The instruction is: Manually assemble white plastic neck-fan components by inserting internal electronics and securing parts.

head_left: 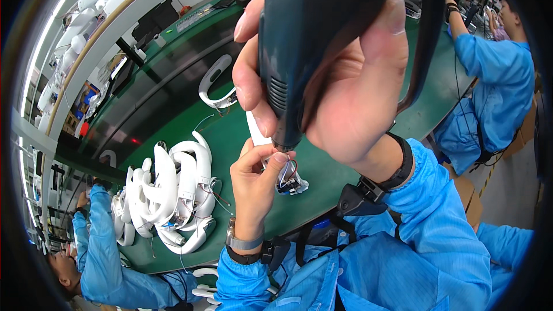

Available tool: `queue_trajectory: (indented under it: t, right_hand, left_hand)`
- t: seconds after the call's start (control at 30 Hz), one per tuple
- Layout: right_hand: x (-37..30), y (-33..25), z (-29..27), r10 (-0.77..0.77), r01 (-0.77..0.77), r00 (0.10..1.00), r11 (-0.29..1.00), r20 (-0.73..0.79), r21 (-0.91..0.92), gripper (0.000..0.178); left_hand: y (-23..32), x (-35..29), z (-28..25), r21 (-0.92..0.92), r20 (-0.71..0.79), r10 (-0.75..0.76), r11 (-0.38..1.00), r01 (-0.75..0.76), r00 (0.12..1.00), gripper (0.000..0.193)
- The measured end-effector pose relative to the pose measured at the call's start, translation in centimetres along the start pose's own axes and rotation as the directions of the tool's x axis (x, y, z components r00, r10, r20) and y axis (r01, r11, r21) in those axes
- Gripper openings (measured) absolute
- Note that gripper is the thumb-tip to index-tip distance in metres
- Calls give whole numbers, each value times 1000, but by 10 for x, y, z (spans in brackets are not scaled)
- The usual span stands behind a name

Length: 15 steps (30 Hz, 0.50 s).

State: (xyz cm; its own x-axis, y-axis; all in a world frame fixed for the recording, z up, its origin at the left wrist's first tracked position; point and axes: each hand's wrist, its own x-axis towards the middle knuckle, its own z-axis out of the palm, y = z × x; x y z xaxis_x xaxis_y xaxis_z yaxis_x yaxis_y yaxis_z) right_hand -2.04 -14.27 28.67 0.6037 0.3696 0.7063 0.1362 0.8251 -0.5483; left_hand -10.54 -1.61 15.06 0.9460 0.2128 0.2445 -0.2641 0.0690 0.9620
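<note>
White part [255, 131]: pinched in the left hand [253, 181], right by the tool tip [286, 143]

Lies at mid-scene over the green surface [328, 173], right of the heaped white curved pieces [170, 193] and nearer than the lone white curved piece [204, 83]. Runs lengthwise from a smooth far-left end to a near-right end with exposed wires [295, 166], middle hidden behind fingers and tool. Cannot tell whether resting on the surface or raised just clear of it.

Left grip: thumb and fingers brought together on the white part, in direct contact, hence nearer of the two. Right grip: right hand [351, 106] wrapped firmly around a dark handheld tool [294, 40], fingers curled on the left, thumb on the right, apart from the white part and touching only the tool.

Deciding relation, by judgement: tip against part. Points steeply downward, ending just beside the left thumb, between the two ends of the white part. Seems to cross the part's long axis rather than follow it. Cannot tell whether touching the part or stopping just short.
</note>
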Motion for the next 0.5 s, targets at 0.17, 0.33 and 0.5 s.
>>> queue_trajectory:
  t: [0.17, 0.33, 0.5]
  right_hand:
    - [0, -1, -5, 67, -68, 997, 998, 35, 12, 30]
    - [2, -1, 11, 178, -223, 971, 911, -157, -346, 108]
    - [1, 18, -3, 56, -68, 997, 968, -57, -241, 73]
  left_hand:
    - [3, 2, 5, 6, 18, -9, 1000, 9, 1000, 18]
    - [-1, 0, -1, -51, 6, -48, 998, 48, 999, 21]
    - [1, 0, -2, 7, 1, -7, 1000, 7, 1000, 20]
